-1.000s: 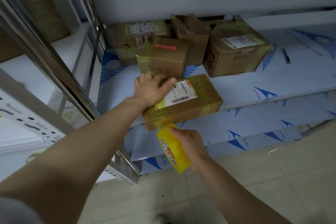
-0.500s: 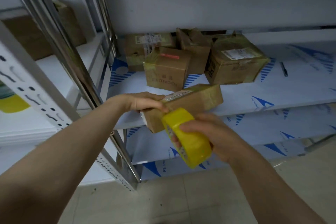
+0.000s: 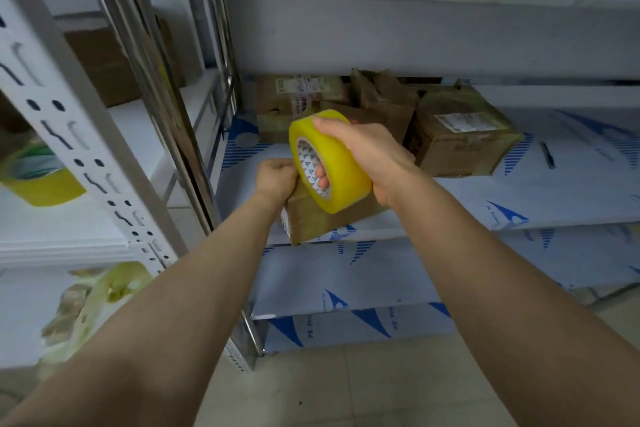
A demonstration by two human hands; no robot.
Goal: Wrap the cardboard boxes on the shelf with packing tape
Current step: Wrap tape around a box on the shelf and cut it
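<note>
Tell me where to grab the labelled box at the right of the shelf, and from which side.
Probably its right end, coming from the front right: that end of the labelled box stands free on the shelf, while a crumpled box crowds its left.

A fat roll of yellow packing tape (image 3: 334,166) is held on edge in the right hand (image 3: 367,152), fingers through its patterned core. It is just above a tape-glossed cardboard box (image 3: 308,222), which sits skewed at the near edge of the shelf (image 3: 519,191) with the left hand (image 3: 277,177) gripping its left end. Farther back stand worn brown boxes (image 3: 384,97); the rightmost box (image 3: 460,142) has a white label on top.
</note>
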